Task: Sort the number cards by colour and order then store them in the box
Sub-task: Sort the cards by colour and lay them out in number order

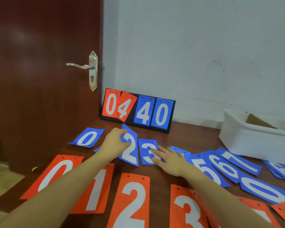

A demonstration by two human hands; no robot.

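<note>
The left hand (113,142) is pinching the blue 2 card (130,148) by its top edge, lifting that end off the worktop (179,134), while the right hand (169,159) is pressing flat-fingered on the blue 3 card (146,145); both cards are looking thin, light and bendy, so an edge grip suits.

Illumination was even and moderately bright; soft glare marked the door (39,63); wide-angle distortion bent the edges; detail was slightly soft.

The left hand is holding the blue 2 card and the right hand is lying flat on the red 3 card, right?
Not quite. The head view shows the right hand lying flat on the blue 3 card, not the red one. The left hand does hold the blue 2 card.
</note>
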